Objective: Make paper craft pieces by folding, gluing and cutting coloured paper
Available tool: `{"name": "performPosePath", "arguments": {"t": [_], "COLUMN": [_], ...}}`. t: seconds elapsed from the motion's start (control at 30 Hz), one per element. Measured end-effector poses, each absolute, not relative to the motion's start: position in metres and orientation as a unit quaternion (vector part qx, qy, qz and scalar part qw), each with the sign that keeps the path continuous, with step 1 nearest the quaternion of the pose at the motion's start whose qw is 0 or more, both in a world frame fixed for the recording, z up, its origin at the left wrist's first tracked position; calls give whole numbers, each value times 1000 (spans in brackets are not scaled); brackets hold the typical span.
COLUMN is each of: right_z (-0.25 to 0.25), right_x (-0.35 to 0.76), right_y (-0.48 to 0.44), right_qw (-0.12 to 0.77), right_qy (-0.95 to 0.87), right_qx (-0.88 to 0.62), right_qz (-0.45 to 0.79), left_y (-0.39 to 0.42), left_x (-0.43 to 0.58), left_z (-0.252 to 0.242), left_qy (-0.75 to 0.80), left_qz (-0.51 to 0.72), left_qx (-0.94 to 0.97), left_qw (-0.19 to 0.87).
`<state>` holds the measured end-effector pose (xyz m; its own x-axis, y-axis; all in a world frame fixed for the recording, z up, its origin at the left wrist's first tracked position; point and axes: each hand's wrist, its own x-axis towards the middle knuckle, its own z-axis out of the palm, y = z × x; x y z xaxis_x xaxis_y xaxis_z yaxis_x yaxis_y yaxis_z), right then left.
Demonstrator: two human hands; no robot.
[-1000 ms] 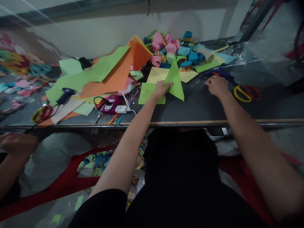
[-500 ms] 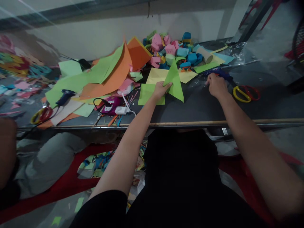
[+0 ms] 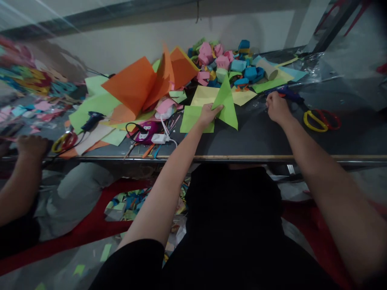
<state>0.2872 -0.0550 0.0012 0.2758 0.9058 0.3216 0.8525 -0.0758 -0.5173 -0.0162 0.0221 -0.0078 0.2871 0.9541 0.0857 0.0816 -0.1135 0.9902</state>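
My left hand [image 3: 208, 114] pinches a folded green paper sheet [image 3: 227, 106], which stands up as a pointed triangle. Beneath that hand lies a flat green paper piece [image 3: 190, 119], with pale yellow paper [image 3: 202, 96] just behind it. My right hand [image 3: 277, 106] is closed, its fingers curled down near the tabletop. Right beside it lies a dark blue glue gun [image 3: 290, 93]; whether the fingers touch it, or hold anything small, I cannot tell. Scissors [image 3: 316, 121] with a yellow and a red handle lie to the right of this hand.
Folded paper pieces [image 3: 222, 62] are heaped at the back, beside a cardboard tube [image 3: 270, 71]. Leftward lie large orange sheets [image 3: 130, 84], a purple power strip [image 3: 146, 133], another glue gun [image 3: 93, 120] and more scissors [image 3: 65, 141]. A co-worker's hand [image 3: 32, 146] rests at the table edge.
The view has shifted slightly, moving the scene rightward. An orange sheet at the left now stands raised where green paper lay on top. The co-worker's hand has come into view. My hands keep their pose.
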Motion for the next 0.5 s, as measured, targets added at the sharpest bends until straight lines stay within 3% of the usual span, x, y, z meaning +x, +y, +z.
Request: {"name": "performPosePath", "arguments": {"t": [0.3, 0.5], "right_z": [8, 9], "right_x": [286, 301], "right_y": [-58, -71], "right_qw": [394, 278], "right_qy": [-556, -628], "right_qx": [-724, -725], "right_qz": [105, 55], "left_y": [21, 22], "left_x": [-17, -16], "left_z": [-6, -8], "left_qy": [426, 426], "left_qz": [424, 423], "left_qx": [613, 607], "left_qw": [513, 521]}}
